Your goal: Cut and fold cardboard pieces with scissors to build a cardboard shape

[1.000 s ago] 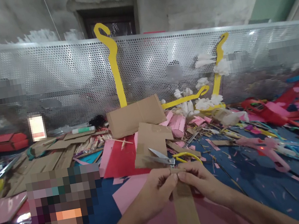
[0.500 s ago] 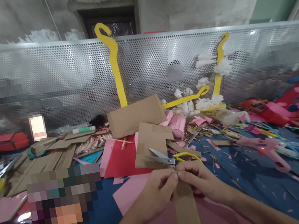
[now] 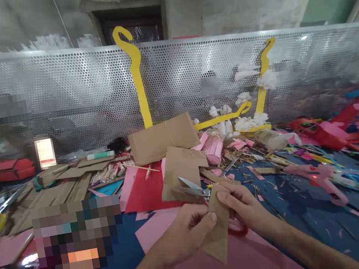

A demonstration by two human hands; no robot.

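Note:
A strip of brown cardboard (image 3: 218, 239) is held tilted between my two hands. My left hand (image 3: 191, 232) pinches its left edge, thumb on the near face. At the upper right edge, my right hand (image 3: 243, 202) grips it with the thumb on top. Just beyond lie scissors (image 3: 194, 187) with their blades apart, the handles partly hidden by the cardboard and my right hand. A red ring-shaped thing (image 3: 240, 229) shows below my right hand. Pink paper (image 3: 253, 260) spreads flat beneath my hands.
A cardboard box (image 3: 164, 139) with a tall yellow hooked strip (image 3: 139, 86) stands ahead, before a perforated metal screen (image 3: 87, 85). A pink glue gun (image 3: 327, 185) with a cable lies right. Cardboard pieces (image 3: 58, 195) are stacked left. Paper and stick scraps litter the blue tabletop (image 3: 308, 237).
The cardboard strip has been raised and turned; its lower end now shows above the pink paper. My right hand has moved slightly up and right along it. The scissors stay put.

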